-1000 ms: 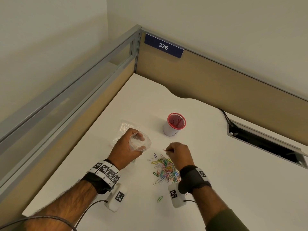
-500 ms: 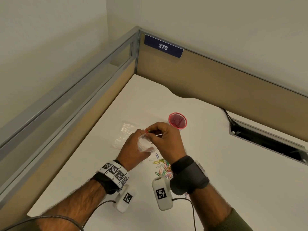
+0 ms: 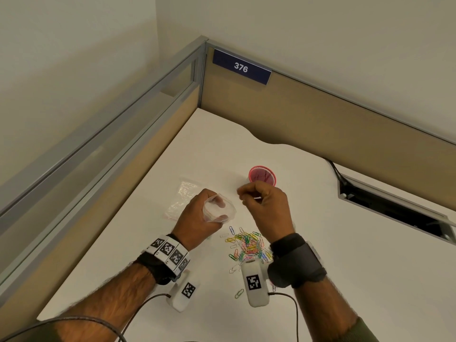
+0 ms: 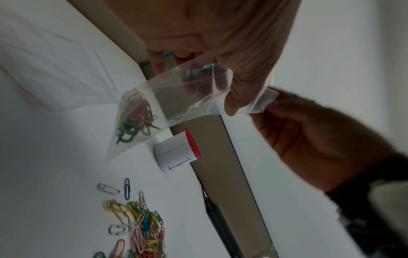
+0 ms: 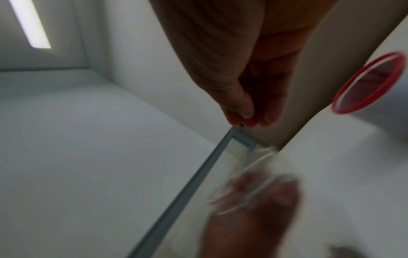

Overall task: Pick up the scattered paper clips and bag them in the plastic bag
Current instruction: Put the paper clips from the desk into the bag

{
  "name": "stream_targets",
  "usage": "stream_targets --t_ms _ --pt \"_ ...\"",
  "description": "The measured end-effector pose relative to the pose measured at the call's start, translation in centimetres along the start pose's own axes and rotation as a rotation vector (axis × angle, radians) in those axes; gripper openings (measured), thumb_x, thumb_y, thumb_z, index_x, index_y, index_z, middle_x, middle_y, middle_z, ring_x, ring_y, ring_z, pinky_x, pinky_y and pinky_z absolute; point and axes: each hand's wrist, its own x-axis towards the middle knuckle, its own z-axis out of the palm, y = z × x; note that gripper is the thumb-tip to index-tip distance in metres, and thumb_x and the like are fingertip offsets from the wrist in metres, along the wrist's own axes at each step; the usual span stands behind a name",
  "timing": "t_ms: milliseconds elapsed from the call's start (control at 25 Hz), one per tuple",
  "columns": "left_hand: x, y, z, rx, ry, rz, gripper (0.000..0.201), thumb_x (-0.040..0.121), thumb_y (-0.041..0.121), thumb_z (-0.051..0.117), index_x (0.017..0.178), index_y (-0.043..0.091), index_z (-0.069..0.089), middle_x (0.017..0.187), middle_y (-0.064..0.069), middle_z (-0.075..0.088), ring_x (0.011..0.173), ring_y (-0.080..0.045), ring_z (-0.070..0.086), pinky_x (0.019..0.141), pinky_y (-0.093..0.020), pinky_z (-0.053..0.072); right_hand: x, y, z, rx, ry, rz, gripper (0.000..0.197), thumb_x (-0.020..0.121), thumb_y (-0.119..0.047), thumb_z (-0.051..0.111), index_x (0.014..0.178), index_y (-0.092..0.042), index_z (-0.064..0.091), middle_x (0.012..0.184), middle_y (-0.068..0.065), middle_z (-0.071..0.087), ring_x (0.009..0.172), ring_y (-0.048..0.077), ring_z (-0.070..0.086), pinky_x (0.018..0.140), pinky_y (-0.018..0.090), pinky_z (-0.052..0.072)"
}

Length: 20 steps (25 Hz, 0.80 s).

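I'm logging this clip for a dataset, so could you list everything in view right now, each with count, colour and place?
plastic bag: one, clear, held up above the desk, a few clips inside
loose paper clips: a pile, too many to count, mixed colours, on the desk near the wrists
flat bags: clear, count unclear, lying on the desk left of the held bag
cup: one, white with a red rim, standing on the desk beyond the hands
desk: one, white, in a cubicle corner
sign: one, blue, reads 376, on the partition
left hand: grips the plastic bag
right hand: fingers curled beside the bag's mouth; contents unclear
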Motion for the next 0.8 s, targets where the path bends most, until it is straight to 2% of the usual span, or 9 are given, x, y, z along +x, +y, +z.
stream_targets --t_ms 80,160,240,320,360,480,560,680,800 --pt "-0.1 -0.4 -0.3 -0.016 0.007 -0.011 0.038 0.075 0.011 0.082 0.102 0.024 0.058 0.104 0.011 0.068 0.108 -0.01 0.062 0.094 -0.027 0.05 -0.4 3.9 -0.5 -0.192 -0.047 0.092 0.02 0.087 -0.002 0.061 0.097 -0.016 0.071 0.098 -0.001 0.07 0.083 0.007 0.063 0.08 0.013 0.051" --pt "-0.2 -0.7 -0.5 -0.026 0.013 -0.01 0.039 0.075 0.011 0.082 0.103 0.024 0.058 0.103 0.012 0.068 0.108 -0.01 0.062 0.093 -0.024 0.05 -1.6 8.2 -0.4 -0.447 -0.219 0.265 0.026 0.086 -0.007 0.063 0.109 -0.019 0.067 0.114 0.004 0.064 0.098 0.016 0.061 0.091 0.028 0.051" --pt "-0.3 -0.9 -0.6 -0.018 0.016 -0.014 0.04 0.076 0.011 0.082 0.104 0.024 0.057 0.104 0.013 0.067 0.109 -0.009 0.062 0.09 -0.016 0.048 -3.4 11.2 0.1 -0.626 -0.378 0.387 0.032 0.088 -0.014 0.062 0.119 -0.02 0.06 0.123 0.008 0.055 0.113 0.024 0.055 0.097 0.035 0.048" --pt "-0.3 -1.1 -0.3 -0.014 0.018 -0.02 0.04 0.076 0.01 0.082 0.104 0.024 0.057 0.104 0.013 0.067 0.108 -0.008 0.062 0.087 -0.009 0.046 -4.9 12.6 1.0 -0.698 -0.449 0.397 0.038 0.088 -0.019 0.059 0.126 -0.017 0.055 0.123 0.011 0.051 0.117 0.029 0.05 0.097 0.038 0.047" --pt "-0.3 -1.1 -0.2 -0.014 0.015 -0.019 0.04 0.076 0.01 0.082 0.103 0.023 0.057 0.104 0.012 0.067 0.108 -0.008 0.062 0.088 -0.009 0.046 -5.6 12.8 1.4 -0.686 -0.457 0.391 0.043 0.087 -0.023 0.061 0.128 -0.017 0.053 0.123 0.011 0.05 0.117 0.029 0.049 0.096 0.038 0.047" --pt "-0.4 -1.1 0.0 -0.023 0.006 -0.013 0.041 0.075 0.009 0.082 0.103 0.024 0.057 0.103 0.01 0.067 0.107 -0.008 0.061 0.096 -0.02 0.046 -6.7 12.8 2.5 -0.642 -0.429 0.361 0.064 0.079 -0.033 0.07 0.137 -0.025 0.043 0.126 0.005 0.045 0.12 0.027 0.043 0.093 0.038 0.047" --pt "-0.3 -0.9 -0.1 -0.027 -0.001 -0.016 0.041 0.075 0.01 0.082 0.103 0.025 0.056 0.104 0.009 0.067 0.108 -0.01 0.061 0.097 -0.022 0.045 -6.7 12.7 3.1 -0.671 -0.418 0.333 0.055 0.083 -0.03 0.067 0.134 -0.026 0.047 0.126 0.004 0.046 0.119 0.027 0.043 0.091 0.038 0.048" --pt "-0.3 -0.6 -0.3 -0.027 -0.001 -0.02 0.041 0.076 0.011 0.082 0.102 0.028 0.055 0.105 0.008 0.066 0.11 -0.011 0.061 0.097 -0.022 0.045 -6.1 12.4 3.7 -0.746 -0.403 0.238 0.025 0.093 -0.02 0.053 0.117 -0.018 0.06 0.114 0.007 0.053 0.109 0.028 0.053 0.084 0.035 0.05" --pt "-0.3 -0.6 -0.5 -0.025 0.005 -0.022 0.041 0.076 0.012 0.082 0.102 0.029 0.055 0.105 0.008 0.067 0.111 -0.011 0.061 0.098 -0.024 0.045 -5.7 12.1 3.8 -0.73 -0.403 0.223 0.021 0.095 -0.027 0.052 0.105 -0.012 0.064 0.103 0.01 0.059 0.096 0.029 0.059 0.077 0.032 0.046"
